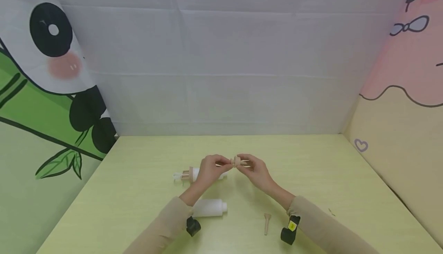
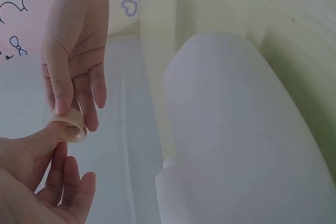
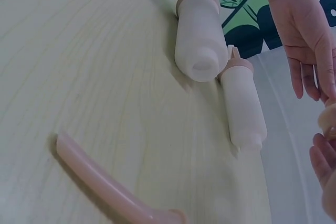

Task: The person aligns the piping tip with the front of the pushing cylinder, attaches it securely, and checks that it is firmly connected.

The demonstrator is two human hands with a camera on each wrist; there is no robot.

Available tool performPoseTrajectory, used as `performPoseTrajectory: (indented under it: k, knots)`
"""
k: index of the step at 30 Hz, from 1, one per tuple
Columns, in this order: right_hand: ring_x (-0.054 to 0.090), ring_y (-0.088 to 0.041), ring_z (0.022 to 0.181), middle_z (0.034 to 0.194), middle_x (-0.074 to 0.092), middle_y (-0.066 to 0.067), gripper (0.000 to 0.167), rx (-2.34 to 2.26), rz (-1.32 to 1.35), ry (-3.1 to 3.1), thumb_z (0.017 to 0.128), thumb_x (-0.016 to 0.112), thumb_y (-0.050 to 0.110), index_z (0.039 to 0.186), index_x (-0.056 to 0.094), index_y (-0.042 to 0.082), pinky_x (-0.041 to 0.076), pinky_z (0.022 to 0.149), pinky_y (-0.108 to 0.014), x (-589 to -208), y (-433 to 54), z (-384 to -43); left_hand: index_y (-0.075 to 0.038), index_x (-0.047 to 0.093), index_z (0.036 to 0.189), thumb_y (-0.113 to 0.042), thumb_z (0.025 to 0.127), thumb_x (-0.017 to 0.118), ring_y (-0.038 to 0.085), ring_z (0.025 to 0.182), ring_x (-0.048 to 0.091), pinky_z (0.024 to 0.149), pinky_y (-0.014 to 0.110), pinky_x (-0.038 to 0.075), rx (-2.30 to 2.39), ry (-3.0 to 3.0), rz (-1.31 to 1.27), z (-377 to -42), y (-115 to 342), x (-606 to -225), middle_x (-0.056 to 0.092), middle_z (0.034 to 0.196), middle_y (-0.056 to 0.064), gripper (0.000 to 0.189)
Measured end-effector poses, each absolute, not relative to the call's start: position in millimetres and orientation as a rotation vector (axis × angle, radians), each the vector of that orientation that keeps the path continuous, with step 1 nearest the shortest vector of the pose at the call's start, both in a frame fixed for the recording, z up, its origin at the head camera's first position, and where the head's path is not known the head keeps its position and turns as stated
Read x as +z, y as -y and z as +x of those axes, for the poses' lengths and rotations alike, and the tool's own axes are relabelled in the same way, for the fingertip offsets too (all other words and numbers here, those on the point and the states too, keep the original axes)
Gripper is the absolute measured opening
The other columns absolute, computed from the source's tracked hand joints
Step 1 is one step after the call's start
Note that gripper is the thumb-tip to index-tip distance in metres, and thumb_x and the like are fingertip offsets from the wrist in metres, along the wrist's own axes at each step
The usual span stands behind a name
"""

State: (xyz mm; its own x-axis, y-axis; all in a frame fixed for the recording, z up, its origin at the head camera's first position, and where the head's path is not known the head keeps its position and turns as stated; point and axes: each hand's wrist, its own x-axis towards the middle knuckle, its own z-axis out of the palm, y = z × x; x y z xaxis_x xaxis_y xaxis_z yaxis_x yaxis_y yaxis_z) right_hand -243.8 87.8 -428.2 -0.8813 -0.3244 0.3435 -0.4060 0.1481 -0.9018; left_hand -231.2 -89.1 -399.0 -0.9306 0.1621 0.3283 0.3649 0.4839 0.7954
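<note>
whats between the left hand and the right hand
A beige piece, pinched by both left hand and right hand; the head view shows it.

Both arms reach forward from the lower edge of the head view and slant inward, the left forearm [image 1: 160,225] and right forearm [image 1: 323,221] covered to near the wrists. The left hand [image 1: 212,168] and right hand [image 1: 255,171] come close together, fingertips facing. Each pinches with its thumb and fingers; in the left wrist view, the left hand's other fingers are bent and the right hand's lie spread.
</note>
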Motion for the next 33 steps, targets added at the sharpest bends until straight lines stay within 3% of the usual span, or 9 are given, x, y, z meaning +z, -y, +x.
performPoseTrajectory:
  k: [11, 19, 28, 33]
  knots:
    - [0.057, -0.036, 0.103, 0.116, 0.056, -0.025, 0.036, 1.889, 0.788, 2.286, 0.086, 0.06, 0.003, 0.12, 0.052, -0.008, 0.051, 0.081, -0.03, -431.0, -85.9, -242.7, -0.002, 0.071, 0.081, -0.009, 0.077, 0.071, 0.02, 0.075, 0.064, 0.065, 0.019, 0.052, -1.466, 2.466, -0.565, -231.6, 88.8, -404.1, 0.069, 0.082, 0.009, 0.008]
    - [0.058, -0.027, 0.105, 0.117, 0.057, -0.019, 0.037, 1.989, 0.744, 2.296, 0.087, 0.061, 0.009, 0.121, 0.053, -0.004, 0.049, 0.085, -0.03, -431.1, -86.1, -241.4, -0.003, 0.071, 0.085, -0.009, 0.079, 0.069, 0.021, 0.077, 0.064, 0.067, 0.019, 0.052, -1.51, 2.466, -0.573, -230.1, 88.2, -404.9, 0.069, 0.083, 0.009, 0.008]
    - [0.059, -0.031, 0.103, 0.116, 0.057, -0.023, 0.038, 2.016, 0.737, 2.3, 0.086, 0.061, 0.007, 0.12, 0.052, -0.007, 0.05, 0.084, -0.029, -425.3, -85.6, -236.2, -0.003, 0.071, 0.086, -0.01, 0.081, 0.068, 0.021, 0.079, 0.064, 0.066, 0.018, 0.051, -1.517, 2.493, -0.562, -229.6, 89.8, -407.7, 0.068, 0.085, 0.009, 0.01]
    - [0.06, -0.026, 0.103, 0.116, 0.058, -0.019, 0.038, 2.043, 0.706, 2.29, 0.086, 0.063, 0.01, 0.12, 0.054, -0.003, 0.05, 0.084, -0.029, -431.9, -85.4, -239.9, -0.003, 0.071, 0.087, -0.011, 0.081, 0.067, 0.021, 0.08, 0.064, 0.067, 0.02, 0.052, -1.523, 2.513, -0.539, -229.0, 89.4, -408.2, 0.069, 0.086, 0.009, 0.011]
